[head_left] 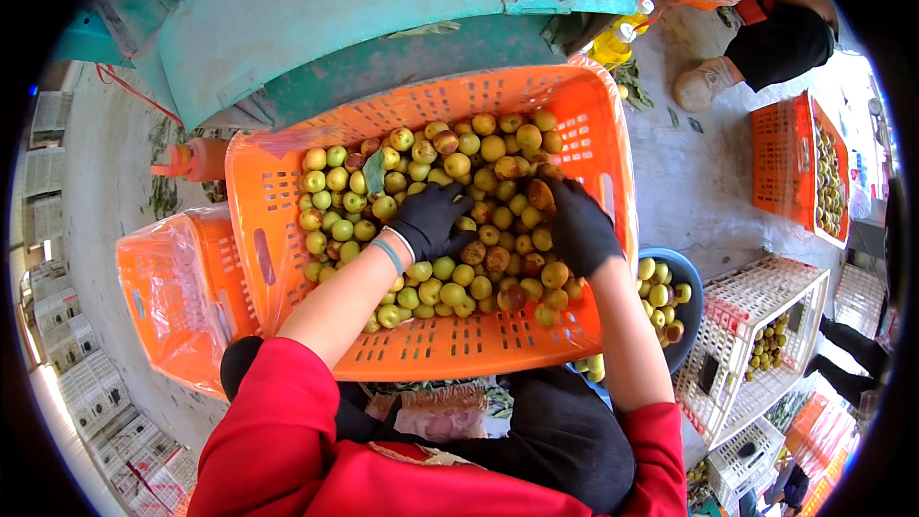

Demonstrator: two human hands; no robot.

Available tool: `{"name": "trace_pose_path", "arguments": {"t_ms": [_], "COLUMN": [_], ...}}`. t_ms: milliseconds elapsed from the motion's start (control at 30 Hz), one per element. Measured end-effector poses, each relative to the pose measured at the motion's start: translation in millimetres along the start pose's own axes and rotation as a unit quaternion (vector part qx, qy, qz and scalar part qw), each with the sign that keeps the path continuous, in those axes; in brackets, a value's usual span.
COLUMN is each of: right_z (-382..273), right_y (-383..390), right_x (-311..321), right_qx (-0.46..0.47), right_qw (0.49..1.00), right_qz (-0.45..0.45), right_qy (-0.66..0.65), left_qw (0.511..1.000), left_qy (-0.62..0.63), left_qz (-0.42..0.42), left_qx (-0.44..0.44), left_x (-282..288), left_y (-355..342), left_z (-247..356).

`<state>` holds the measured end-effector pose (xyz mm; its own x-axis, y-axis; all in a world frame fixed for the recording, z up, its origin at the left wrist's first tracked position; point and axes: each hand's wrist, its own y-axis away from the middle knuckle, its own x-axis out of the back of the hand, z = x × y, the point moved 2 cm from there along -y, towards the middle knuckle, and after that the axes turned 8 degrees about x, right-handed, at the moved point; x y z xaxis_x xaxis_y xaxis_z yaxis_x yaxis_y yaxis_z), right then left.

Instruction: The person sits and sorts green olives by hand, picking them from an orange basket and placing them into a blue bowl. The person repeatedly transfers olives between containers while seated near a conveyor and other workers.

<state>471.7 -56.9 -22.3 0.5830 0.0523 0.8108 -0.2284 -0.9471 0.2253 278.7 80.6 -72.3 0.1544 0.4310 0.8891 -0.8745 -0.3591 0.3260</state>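
A large orange perforated crate (450,354), lined with clear plastic, stands tilted in front of me. Many green-yellow jujubes (426,292), some with brown patches, fill it. Both my hands wear black gloves. My left hand (429,220) reaches into the middle of the fruit, its fingers curved around a jujube (466,224). At the crate's right side, my right hand (580,228) has its fingertips closed on a mostly brown jujube (541,194). Its other fingers are partly hidden. A green leaf (374,172) lies on the fruit left of centre.
Beyond the crate is a teal metal machine (402,0). Another orange crate (177,297) stands at left, beside a red-orange bottle (196,161). To the right are a blue tub (687,325) of jujubes, a white crate (742,325) and an orange crate (780,158). Another person's leg (780,48) shows far right.
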Motion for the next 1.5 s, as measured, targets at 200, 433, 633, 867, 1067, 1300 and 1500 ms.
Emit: {"name": "trace_pose_path", "arguments": {"t_ms": [200, 433, 633, 867, 1067, 1300, 1500], "right_z": [-5.6, -23.0, -63.2, -61.3, -67.2, -57.6, -38.1], "right_y": [-29.0, -24.9, 10.4, -3.1, 12.1, 14.5, 19.4], "right_x": [-30.2, -15.0, -61.8, -74.6, -43.6, -44.5, -44.0], "right_qx": [0.007, -0.013, 0.073, 0.050, 0.087, 0.066, 0.054], "right_qw": [0.986, 0.993, 0.966, 0.888, 0.897, 0.915, 0.920], "right_qz": [-0.093, -0.108, -0.216, -0.438, -0.426, -0.391, -0.385], "right_qy": [0.136, 0.034, 0.119, 0.128, 0.084, 0.078, 0.044], "left_qw": [1.000, 0.998, 0.978, 0.923, 0.813, 0.971, 0.925], "left_qy": [0.010, 0.038, 0.150, 0.204, 0.524, 0.081, 0.260], "left_qz": [-0.008, 0.039, -0.010, -0.303, -0.150, 0.000, -0.006], "left_qx": [0.019, 0.036, 0.144, 0.122, 0.202, 0.225, 0.276], "left_x": [-2.8, -1.9, -4.6, 4.0, 24.6, 19.5, 42.0], "left_y": [28.2, 99.9, 125.9, 130.6, 70.3, 10.4, 48.6], "left_z": [-7.5, -6.6, -14.0, -20.1, -73.6, -78.1, -70.4]}}
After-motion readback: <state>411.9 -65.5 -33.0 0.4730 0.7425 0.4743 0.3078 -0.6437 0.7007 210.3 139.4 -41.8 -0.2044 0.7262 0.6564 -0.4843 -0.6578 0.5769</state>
